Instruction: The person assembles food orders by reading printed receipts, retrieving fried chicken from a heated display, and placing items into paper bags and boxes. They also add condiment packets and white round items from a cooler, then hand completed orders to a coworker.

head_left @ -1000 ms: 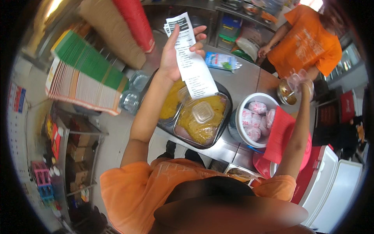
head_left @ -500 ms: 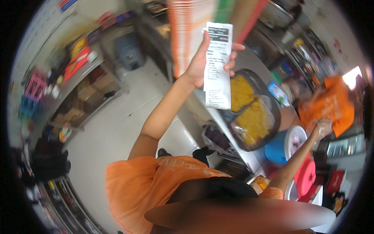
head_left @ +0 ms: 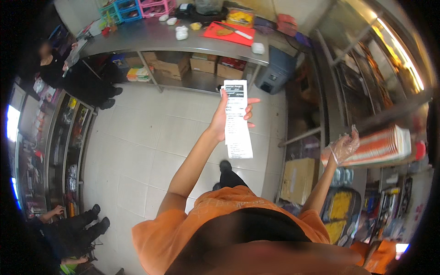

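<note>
My left hand [head_left: 220, 123] is closed on a long white printed receipt [head_left: 239, 128], the thumb over its left edge and the fingertips showing past its right edge. The receipt hangs in front of me above the tiled floor. Out to the right, my right hand [head_left: 344, 147] wears a clear plastic glove, its fingers loosely bent and apart with nothing visible in them. Beside that hand, overlapping it in view, lies an orange-and-white stack of folded paper sheets or packaging [head_left: 389, 143]; whether they touch I cannot tell.
A steel table [head_left: 201, 45] stands ahead, bearing a red cutting board [head_left: 215, 33] with a knife [head_left: 233, 29]. A grey bin [head_left: 275, 68] is by its right end. Two people in dark clothes are at the left, near shelving [head_left: 68, 151]. Yellow food [head_left: 340, 205] lies in a tray at right.
My view has swung left, from the food counter toward the steel table. The receipt stays in my left hand. My gloved right hand is now beside the orange-and-white stack.
</note>
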Demonstrator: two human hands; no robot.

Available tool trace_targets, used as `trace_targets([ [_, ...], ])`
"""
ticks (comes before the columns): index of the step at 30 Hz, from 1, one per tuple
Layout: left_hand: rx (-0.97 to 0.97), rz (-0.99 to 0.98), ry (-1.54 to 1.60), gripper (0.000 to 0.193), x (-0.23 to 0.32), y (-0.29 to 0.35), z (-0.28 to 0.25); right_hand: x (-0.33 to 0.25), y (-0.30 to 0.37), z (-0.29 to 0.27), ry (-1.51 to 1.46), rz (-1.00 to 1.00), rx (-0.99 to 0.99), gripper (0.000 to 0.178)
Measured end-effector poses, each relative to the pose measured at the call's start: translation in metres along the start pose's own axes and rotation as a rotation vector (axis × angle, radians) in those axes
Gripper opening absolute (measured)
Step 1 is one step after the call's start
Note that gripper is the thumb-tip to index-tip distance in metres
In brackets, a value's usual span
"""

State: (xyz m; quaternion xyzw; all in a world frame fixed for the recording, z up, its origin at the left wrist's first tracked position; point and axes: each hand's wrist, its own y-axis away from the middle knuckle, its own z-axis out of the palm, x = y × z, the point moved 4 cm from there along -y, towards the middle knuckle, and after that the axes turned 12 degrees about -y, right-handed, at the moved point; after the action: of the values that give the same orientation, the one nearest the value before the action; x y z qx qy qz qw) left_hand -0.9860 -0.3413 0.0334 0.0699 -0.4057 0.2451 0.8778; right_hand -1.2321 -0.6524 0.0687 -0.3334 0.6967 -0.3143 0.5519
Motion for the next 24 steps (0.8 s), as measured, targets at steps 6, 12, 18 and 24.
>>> trace_targets([
  [6, 0.172, 0.026, 0.011, 0.096, 0.056, -0.025, -0.172, 0.024, 0.020, 0.173, 0.000, 0.080, -0.123, 0.033],
  [12, 0.439, 0.090, 0.049, 0.089, 0.124, -0.042, -0.309, 0.085, 0.021, 0.401, -0.200, 0.390, -0.111, 0.040],
  [18, 0.525, 0.216, 0.013, 0.075, 0.217, -0.043, -0.420, 0.029, 0.000, 0.654, -0.249, 0.177, -0.450, 0.038],
  [24, 0.478, 0.144, 0.026, 0.066, 0.268, -0.130, -0.524, 0.005, -0.007, 0.757, -0.098, 0.188, -0.448, 0.040],
])
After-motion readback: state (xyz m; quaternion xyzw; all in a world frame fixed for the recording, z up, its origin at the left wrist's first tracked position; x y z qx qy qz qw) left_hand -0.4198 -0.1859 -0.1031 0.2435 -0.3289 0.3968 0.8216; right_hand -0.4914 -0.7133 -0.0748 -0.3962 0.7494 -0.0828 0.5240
